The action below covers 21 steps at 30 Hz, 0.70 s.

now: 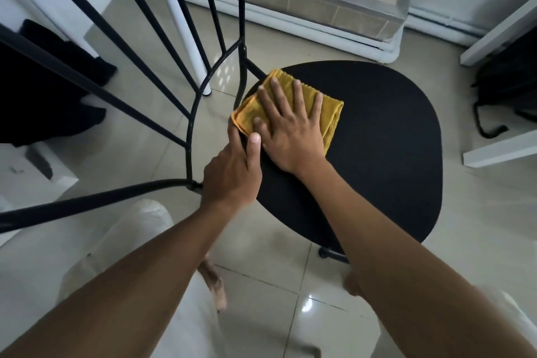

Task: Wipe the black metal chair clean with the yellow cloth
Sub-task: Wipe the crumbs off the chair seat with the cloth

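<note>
Two hands are working on the black metal chair [377, 139]: right hand [293, 131] is pressing flat, fingers spread, on the yellow cloth [331, 113] at the seat's far-left; left hand [229, 177] is gripping the seat rim. Backrest bars [190, 136] are crowding the cloth's left, with a white pole [177, 14] beyond.

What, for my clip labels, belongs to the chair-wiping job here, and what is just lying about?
Job: yellow cloth; black metal chair; right hand flat on the cloth; left hand gripping the seat edge.
Lying about: white pole; black bag at right; dark bundle at left.
</note>
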Available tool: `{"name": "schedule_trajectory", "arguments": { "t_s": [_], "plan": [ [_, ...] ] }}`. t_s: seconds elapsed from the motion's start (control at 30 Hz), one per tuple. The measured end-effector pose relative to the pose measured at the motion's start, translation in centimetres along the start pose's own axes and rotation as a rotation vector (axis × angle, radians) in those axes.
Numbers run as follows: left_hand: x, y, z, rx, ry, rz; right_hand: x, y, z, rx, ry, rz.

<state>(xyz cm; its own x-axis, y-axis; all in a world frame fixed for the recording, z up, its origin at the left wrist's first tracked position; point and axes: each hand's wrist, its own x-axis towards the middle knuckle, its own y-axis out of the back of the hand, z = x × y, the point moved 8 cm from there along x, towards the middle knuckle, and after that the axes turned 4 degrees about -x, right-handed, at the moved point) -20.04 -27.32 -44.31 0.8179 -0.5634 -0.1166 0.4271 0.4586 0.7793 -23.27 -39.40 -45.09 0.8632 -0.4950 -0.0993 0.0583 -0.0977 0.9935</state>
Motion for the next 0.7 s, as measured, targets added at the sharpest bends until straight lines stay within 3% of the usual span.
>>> {"name": "schedule_trajectory", "arguments": {
  "t_s": [0.33,0.7],
  "plan": [
    [-0.1,0.2,-0.2,0.041,0.099,0.002,-9.5,-1.1,-1.2,-0.065,0.171,-0.071],
    [0.1,0.0,-0.6,0.088,0.089,0.018,-19.8,-1.9,7.1,-0.116,0.286,-0.227]
  ]
}}
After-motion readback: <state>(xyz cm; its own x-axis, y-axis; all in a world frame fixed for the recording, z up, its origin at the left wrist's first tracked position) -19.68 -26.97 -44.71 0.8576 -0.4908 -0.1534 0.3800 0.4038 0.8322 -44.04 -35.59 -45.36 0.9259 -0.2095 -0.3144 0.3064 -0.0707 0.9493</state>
